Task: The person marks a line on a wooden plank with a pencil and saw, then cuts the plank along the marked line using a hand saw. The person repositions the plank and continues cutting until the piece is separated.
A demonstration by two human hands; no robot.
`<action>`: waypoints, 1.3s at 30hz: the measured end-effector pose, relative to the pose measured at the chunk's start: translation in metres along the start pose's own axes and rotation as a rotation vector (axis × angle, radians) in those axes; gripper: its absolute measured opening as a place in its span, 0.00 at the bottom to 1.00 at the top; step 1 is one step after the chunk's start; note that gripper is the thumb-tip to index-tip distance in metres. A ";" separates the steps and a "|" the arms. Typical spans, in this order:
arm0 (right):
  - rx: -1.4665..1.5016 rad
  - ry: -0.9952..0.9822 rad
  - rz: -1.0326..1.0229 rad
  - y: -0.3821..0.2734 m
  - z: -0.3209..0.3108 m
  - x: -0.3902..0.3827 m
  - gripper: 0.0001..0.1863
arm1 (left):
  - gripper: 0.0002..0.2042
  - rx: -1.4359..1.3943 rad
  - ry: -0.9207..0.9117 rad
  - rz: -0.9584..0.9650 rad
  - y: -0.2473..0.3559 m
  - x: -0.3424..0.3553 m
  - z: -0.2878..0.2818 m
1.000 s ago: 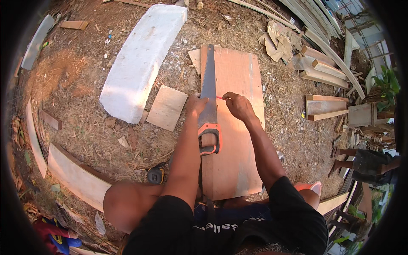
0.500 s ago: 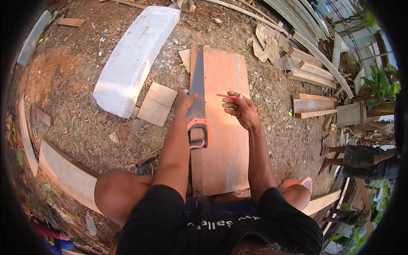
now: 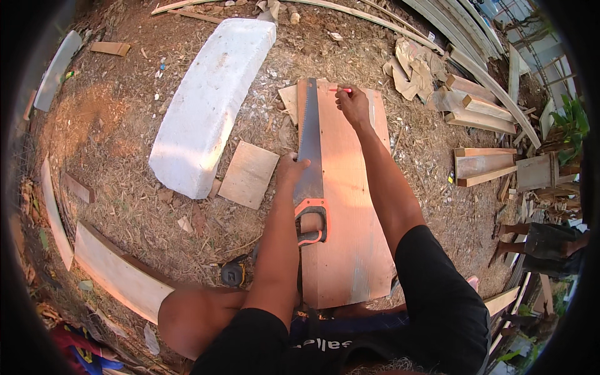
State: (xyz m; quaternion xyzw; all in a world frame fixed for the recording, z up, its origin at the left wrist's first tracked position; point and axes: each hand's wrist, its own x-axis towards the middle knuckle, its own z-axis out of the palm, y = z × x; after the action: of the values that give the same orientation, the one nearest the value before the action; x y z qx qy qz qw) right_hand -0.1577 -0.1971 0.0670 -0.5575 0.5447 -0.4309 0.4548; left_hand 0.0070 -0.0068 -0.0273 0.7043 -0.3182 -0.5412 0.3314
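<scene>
A reddish plywood board (image 3: 350,206) lies lengthwise before me. A handsaw with a steel blade (image 3: 310,140) and orange-and-black handle (image 3: 310,205) lies along its left side, handle toward me. My left hand (image 3: 291,166) grips the middle of the blade at the board's left edge, thumb on top. My right hand (image 3: 353,107) is closed on a red pencil (image 3: 341,89) at the board's far end, just right of the saw's tip.
A white block (image 3: 200,112), a loose plywood square (image 3: 247,175) and a tape measure (image 3: 232,273) lie leftward on the littered ground. Timber pieces (image 3: 481,106) are piled at right, where another person's legs (image 3: 525,244) show. A long board (image 3: 115,269) lies lower left.
My right hand has travelled from the board's middle to its far end with the pencil; its fingers were looser half a second ago. My left hand stays on the blade.
</scene>
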 end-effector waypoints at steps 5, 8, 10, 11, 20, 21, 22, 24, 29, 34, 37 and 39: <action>-0.222 -0.036 -0.081 0.036 0.019 0.046 0.17 | 0.24 -0.098 -0.033 0.040 -0.014 0.005 0.004; -0.329 -0.050 -0.121 0.042 0.027 0.053 0.18 | 0.24 -0.063 -0.080 0.026 -0.010 0.006 -0.001; -0.336 -0.026 -0.155 0.043 0.032 0.059 0.19 | 0.24 -0.054 -0.071 0.034 -0.008 0.006 -0.001; -0.380 -0.022 -0.135 0.044 0.032 0.061 0.19 | 0.23 -0.033 -0.060 0.031 -0.007 0.006 -0.001; -0.531 -0.011 -0.029 0.036 0.007 0.055 0.22 | 0.23 0.127 0.011 -0.008 0.020 -0.011 0.006; -0.490 -0.037 -0.014 0.032 0.010 0.041 0.22 | 0.23 0.122 0.039 -0.005 0.017 -0.011 0.003; -0.454 -0.056 0.005 0.027 0.008 0.025 0.22 | 0.23 0.118 0.060 0.000 0.016 -0.012 0.002; -0.409 -0.065 0.029 0.016 0.002 -0.011 0.22 | 0.25 0.135 0.052 -0.030 0.015 -0.012 0.002; -0.346 -0.090 0.107 0.004 -0.014 -0.116 0.23 | 0.25 0.141 0.030 -0.003 0.006 -0.002 -0.002; -0.420 -0.069 0.101 0.005 -0.027 -0.204 0.20 | 0.24 0.165 0.032 0.032 0.009 -0.005 -0.001; -0.526 -0.037 -0.044 -0.007 -0.020 -0.214 0.18 | 0.23 0.166 0.057 0.039 0.005 0.002 -0.001; -0.522 -0.014 -0.054 -0.016 -0.019 -0.208 0.13 | 0.20 0.138 0.054 0.041 0.007 0.004 -0.001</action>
State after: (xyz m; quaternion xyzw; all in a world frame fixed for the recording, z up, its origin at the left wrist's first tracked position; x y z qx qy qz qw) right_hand -0.1797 0.0100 0.0901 -0.6734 0.6191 -0.2837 0.2876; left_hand 0.0077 -0.0138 -0.0237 0.7332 -0.3599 -0.4918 0.3018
